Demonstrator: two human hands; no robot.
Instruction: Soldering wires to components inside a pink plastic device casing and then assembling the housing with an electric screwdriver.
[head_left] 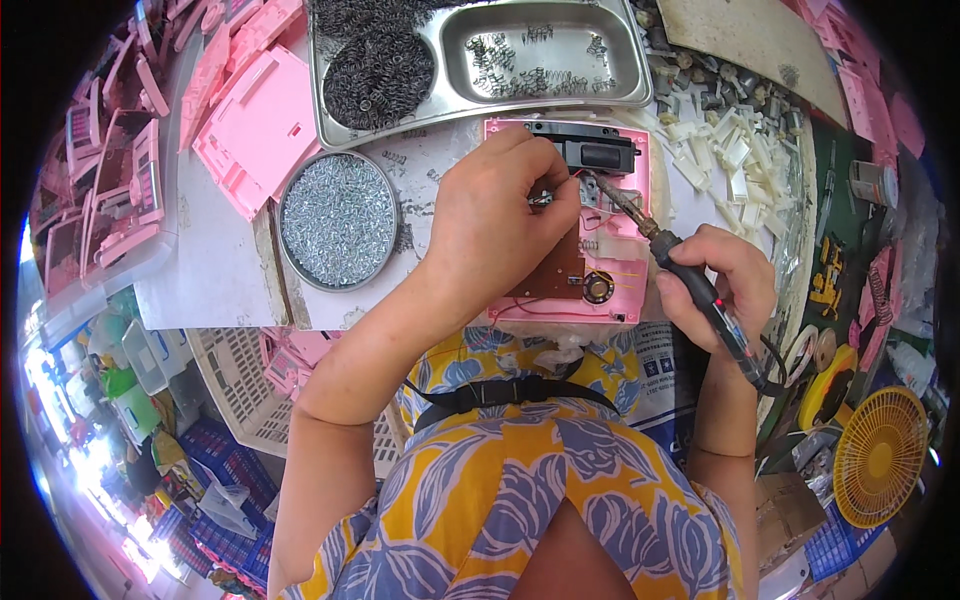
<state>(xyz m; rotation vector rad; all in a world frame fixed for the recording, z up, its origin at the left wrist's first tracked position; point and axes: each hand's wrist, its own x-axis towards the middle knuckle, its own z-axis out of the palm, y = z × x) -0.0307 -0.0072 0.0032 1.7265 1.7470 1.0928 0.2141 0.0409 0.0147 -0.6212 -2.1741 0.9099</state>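
Observation:
My right hand (728, 285) grips a soldering iron (703, 295) with a black handle, its metal tip slanting up and left into a pink plastic housing (628, 305). Over the housing's left side is my left hand (505, 215), thumb and fingers pinched close to the iron's tip; what they hold is hidden. A thin red wire shows beside those fingertips. Inside the housing lie a black rectangular part (603, 155) at the far end, a brown board (552, 278), thin wires and a small round black part (598, 288) at the near end.
A metal tray (480, 110) of dark springs stands at the back. Left of the housing is a round dish (340, 222) of small silvery pieces, with pink panels (255, 130) behind it. White plastic parts (735, 170) pile at the right. A yellow fan guard (880, 455) sits lower right.

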